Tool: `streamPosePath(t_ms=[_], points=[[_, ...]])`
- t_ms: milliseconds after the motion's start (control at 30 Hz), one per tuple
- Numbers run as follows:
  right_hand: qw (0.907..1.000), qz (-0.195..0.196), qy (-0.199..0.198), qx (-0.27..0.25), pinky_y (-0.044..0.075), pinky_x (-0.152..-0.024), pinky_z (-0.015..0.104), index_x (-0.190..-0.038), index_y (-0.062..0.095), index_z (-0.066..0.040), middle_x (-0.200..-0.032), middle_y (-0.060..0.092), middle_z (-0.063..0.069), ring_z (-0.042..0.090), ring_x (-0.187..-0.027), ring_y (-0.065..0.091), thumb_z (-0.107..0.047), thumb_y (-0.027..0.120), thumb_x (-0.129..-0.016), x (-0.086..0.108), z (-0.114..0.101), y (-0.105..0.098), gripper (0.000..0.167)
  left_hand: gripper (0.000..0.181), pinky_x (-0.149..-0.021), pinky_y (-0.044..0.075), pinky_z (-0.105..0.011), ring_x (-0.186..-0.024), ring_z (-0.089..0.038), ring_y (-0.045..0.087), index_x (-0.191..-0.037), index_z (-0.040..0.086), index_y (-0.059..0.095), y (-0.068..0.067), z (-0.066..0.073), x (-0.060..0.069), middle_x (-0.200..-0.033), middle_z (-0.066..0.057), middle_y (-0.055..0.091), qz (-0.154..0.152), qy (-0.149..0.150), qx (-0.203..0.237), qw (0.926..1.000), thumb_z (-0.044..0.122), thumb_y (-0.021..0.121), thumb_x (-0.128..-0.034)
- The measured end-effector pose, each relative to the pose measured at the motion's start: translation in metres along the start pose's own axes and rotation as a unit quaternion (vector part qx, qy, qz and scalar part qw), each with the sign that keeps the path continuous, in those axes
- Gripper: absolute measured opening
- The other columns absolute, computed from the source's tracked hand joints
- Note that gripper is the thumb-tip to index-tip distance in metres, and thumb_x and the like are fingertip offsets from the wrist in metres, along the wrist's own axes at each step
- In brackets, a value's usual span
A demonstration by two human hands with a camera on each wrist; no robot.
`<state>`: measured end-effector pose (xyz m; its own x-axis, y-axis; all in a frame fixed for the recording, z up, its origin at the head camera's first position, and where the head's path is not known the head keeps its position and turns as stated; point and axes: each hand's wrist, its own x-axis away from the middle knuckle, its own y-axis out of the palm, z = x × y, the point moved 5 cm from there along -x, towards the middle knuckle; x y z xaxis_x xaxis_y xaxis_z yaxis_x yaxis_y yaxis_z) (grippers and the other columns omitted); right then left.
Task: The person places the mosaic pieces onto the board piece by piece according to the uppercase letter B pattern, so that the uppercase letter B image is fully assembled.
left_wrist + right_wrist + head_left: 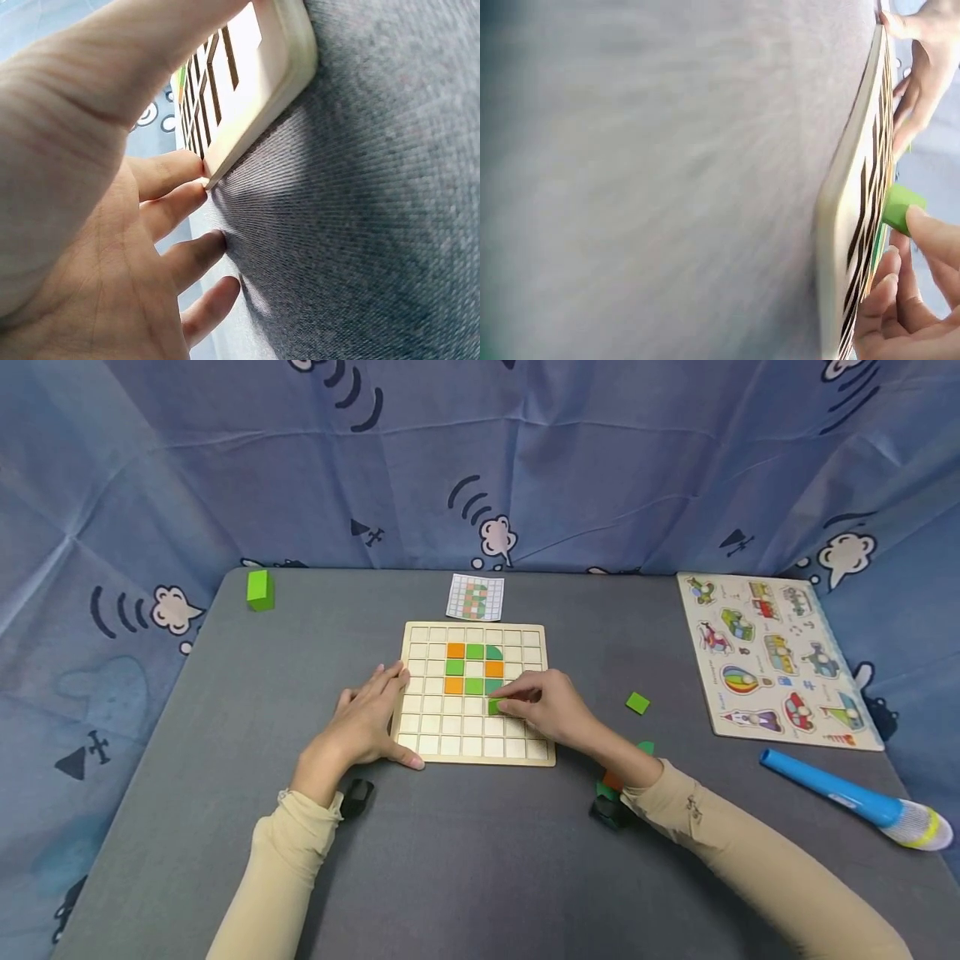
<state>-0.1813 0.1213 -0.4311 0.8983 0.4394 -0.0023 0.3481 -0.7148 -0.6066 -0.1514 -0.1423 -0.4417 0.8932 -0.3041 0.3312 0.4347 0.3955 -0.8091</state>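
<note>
A wooden grid board [442, 746] lies mid-table, with orange, green and teal tiles set in its upper middle squares. My right hand [551, 706] pinches a green square tile [903, 208] between thumb and finger, just below the teal tile [493, 687] in the right column. In the right wrist view the green tile stands tilted at the board's surface. My left hand [360, 718] rests along the board's left edge, fingers extended and thumb at the lower left corner. The left wrist view shows its fingertips [193, 166] touching the board's rim.
Behind the board lies a small pattern card [476, 597]. A green block [260, 590] stands at the far left. To the right are a loose green tile [637, 702], a picture puzzle board [780, 660] and a blue toy microphone [847, 793]. More tiles [606, 791] lie partly under the right forearm.
</note>
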Motion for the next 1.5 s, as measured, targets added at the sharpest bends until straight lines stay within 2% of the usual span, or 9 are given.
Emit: streamPosePath(t_ms=[200, 633, 933, 1233, 1333, 1500], points=[[0.9998, 0.003, 0.004, -0.018, 0.051, -0.07, 0.025, -0.097, 0.083, -0.005, -0.086, 0.076, 0.008, 0.016, -0.075, 0.064, -0.007, 0.082, -0.092, -0.019, -0.015, 0.017, 0.006, 0.142, -0.121, 0.023, -0.061, -0.167, -0.035, 0.006, -0.17, 0.007, 0.019, -0.001, 0.002, 0.0, -0.181, -0.01, 0.009, 0.003, 0.003, 0.001, 1.0, 0.044, 0.103, -0.0622], [0.9996, 0.009, 0.025, -0.014, 0.051, -0.068, 0.026, -0.091, 0.082, -0.007, -0.083, 0.078, 0.006, 0.014, -0.07, 0.065, -0.011, 0.083, -0.092, -0.036, -0.024, 0.038, 0.004, 0.142, -0.122, 0.022, -0.06, -0.168, -0.034, 0.005, -0.17, 0.007, 0.019, -0.001, 0.002, -0.001, -0.181, -0.008, 0.009, 0.004, -0.001, -0.001, 1.0, 0.045, 0.103, -0.0621], [0.9978, -0.003, 0.011, 0.065, 0.049, -0.076, 0.031, -0.093, 0.087, -0.012, -0.092, 0.078, 0.001, 0.016, -0.083, 0.063, -0.015, 0.083, -0.093, -0.036, -0.028, 0.037, 0.005, 0.141, -0.121, 0.023, -0.06, -0.168, -0.034, 0.006, -0.17, 0.007, 0.019, -0.001, 0.002, 0.001, -0.181, -0.008, 0.01, 0.003, -0.001, -0.001, 1.0, 0.045, 0.103, -0.0629], [0.9931, -0.04, -0.032, 0.105, 0.045, -0.073, 0.031, -0.105, 0.087, -0.013, -0.093, 0.077, 0.001, 0.016, -0.081, 0.057, -0.015, 0.078, -0.097, -0.036, -0.034, 0.036, 0.012, 0.141, -0.12, 0.024, -0.06, -0.167, -0.035, 0.006, -0.17, 0.007, 0.02, -0.002, 0.001, 0.002, -0.18, -0.009, 0.011, 0.005, -0.001, -0.001, 1.0, 0.045, 0.103, -0.0625], [0.9901, -0.036, -0.036, 0.131, 0.046, -0.076, 0.032, -0.107, 0.087, -0.014, -0.096, 0.078, 0.002, 0.017, -0.086, 0.06, -0.016, 0.078, -0.097, -0.035, -0.033, 0.037, 0.014, 0.141, -0.121, 0.024, -0.06, -0.168, -0.034, 0.006, -0.17, 0.007, 0.02, -0.001, 0.001, 0.002, -0.18, -0.009, 0.011, 0.005, 0.0, 0.0, 1.0, 0.044, 0.103, -0.0625], [0.9909, -0.024, -0.034, 0.128, 0.047, -0.073, 0.032, -0.109, 0.086, -0.014, -0.094, 0.078, 0.002, 0.017, -0.086, 0.06, -0.015, 0.079, -0.097, -0.032, -0.032, 0.034, 0.015, 0.141, -0.121, 0.023, -0.061, -0.168, -0.034, 0.006, -0.17, 0.007, 0.02, -0.001, 0.0, 0.001, -0.181, -0.009, 0.01, 0.007, -0.001, 0.0, 1.0, 0.043, 0.103, -0.0622]])
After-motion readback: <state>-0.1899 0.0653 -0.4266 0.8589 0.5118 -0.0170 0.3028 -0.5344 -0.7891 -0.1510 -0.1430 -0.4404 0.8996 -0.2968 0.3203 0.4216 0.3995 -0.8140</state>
